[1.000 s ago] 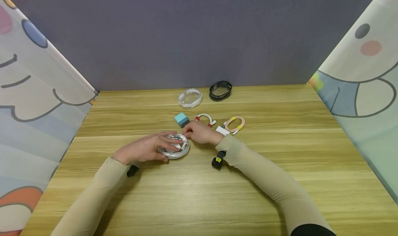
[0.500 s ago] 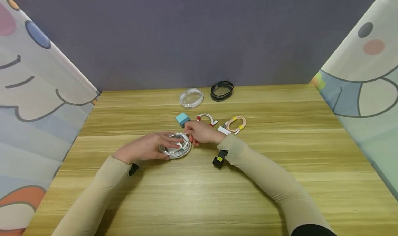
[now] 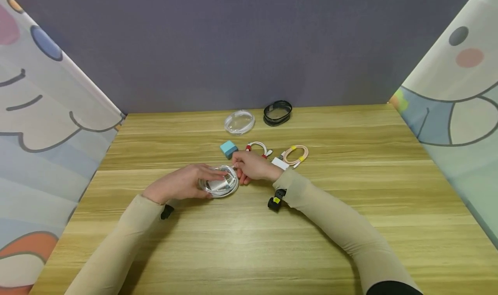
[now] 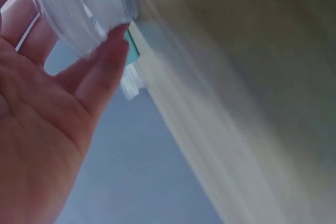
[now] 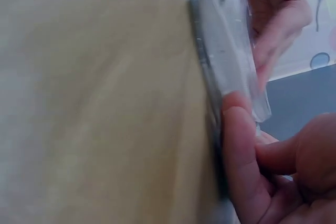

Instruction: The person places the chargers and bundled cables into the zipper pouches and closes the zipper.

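Observation:
A round clear plastic case [image 3: 221, 194] with a coiled white cable in it is held just left of the table's middle. My left hand [image 3: 180, 183] grips it from the left, fingers over the top and thumb at the near side. In the left wrist view the thumb and fingers curve round the case [image 4: 86, 11]. My right hand [image 3: 254, 166] is at the case's right edge, where thumb and forefinger pinch the rim area. In the right wrist view a fingertip presses the case's side wall [image 5: 223, 51]; what the thumb pinches is partly hidden.
Behind the hands stand a light blue charger block [image 3: 228, 149], a short white cable [image 3: 257, 144] with red ties, a white adapter [image 3: 280, 163] and a peach cable coil [image 3: 295, 155]. Farther back lie a clear ring-shaped case [image 3: 239, 122] and a black one [image 3: 277, 113], near a grey wall [image 3: 249, 44].
My right hand's lower fingers have come into view beside the case's right edge. My left fingers have drawn closer together over the top. The case stays almost in place.

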Action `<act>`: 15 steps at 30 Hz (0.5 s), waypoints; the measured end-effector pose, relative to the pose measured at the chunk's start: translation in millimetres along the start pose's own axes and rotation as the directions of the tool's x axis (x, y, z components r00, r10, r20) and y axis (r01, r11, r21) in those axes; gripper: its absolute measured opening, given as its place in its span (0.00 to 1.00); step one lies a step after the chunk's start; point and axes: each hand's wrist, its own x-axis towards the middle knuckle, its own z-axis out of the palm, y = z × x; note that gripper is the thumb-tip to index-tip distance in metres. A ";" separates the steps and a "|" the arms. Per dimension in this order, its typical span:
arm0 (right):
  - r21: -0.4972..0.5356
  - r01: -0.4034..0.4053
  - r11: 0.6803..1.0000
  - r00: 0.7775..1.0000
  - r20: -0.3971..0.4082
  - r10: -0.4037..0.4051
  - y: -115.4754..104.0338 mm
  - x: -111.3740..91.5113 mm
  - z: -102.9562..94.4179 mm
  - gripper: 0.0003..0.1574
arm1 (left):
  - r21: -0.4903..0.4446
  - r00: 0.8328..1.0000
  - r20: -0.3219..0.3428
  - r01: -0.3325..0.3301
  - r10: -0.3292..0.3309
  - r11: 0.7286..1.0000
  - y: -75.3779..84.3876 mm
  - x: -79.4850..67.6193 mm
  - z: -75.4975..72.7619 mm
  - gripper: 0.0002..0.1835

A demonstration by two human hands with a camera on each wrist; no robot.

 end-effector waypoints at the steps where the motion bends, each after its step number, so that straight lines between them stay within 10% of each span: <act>1: 0.000 0.001 1.000 1.000 -0.006 -0.001 0.4 0.6 0.5 0.10 | -0.006 1.000 -0.011 -0.001 0.000 1.000 -0.2 -0.3 0.5 0.32; 15: 0.051 -0.040 0.998 0.999 -0.002 0.040 1.1 1.6 0.1 0.11 | -0.039 0.999 -0.036 -0.036 0.035 0.999 -2.2 0.9 4.5 0.35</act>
